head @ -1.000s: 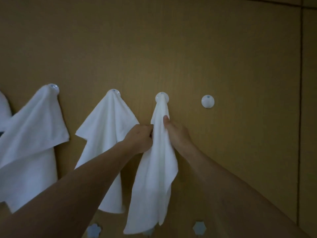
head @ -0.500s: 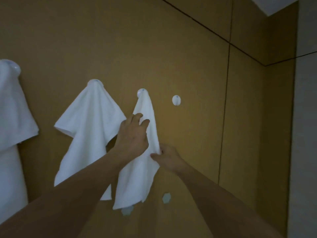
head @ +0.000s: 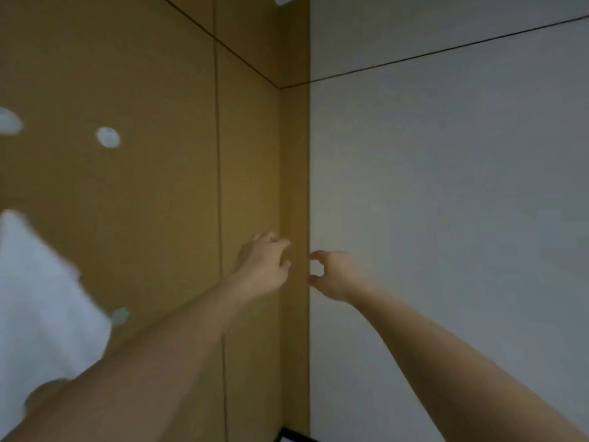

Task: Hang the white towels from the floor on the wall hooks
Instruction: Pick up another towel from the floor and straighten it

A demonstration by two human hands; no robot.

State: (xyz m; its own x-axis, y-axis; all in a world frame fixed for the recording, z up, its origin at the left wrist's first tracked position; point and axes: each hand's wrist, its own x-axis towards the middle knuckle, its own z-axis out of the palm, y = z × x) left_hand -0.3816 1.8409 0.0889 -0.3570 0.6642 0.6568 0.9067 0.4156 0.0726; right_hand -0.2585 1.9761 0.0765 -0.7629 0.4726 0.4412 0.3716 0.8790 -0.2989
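A towel (head: 41, 301) hangs against the panelled wall (head: 159, 202) at the far left, with one hook (head: 108, 137) up and to its right and another hook (head: 9, 121) at the left edge, above it. To the right, that wall meets a second wall (head: 446, 202) at a corner. Both arms reach forward from the bottom edge, the left hand (head: 263, 266) before the corner and the right hand (head: 334, 275) just beside it, apart, holding nothing.

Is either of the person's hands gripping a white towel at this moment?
No: the left hand and right hand are both in mid-air, holding nothing, away from the white towel at the left edge.
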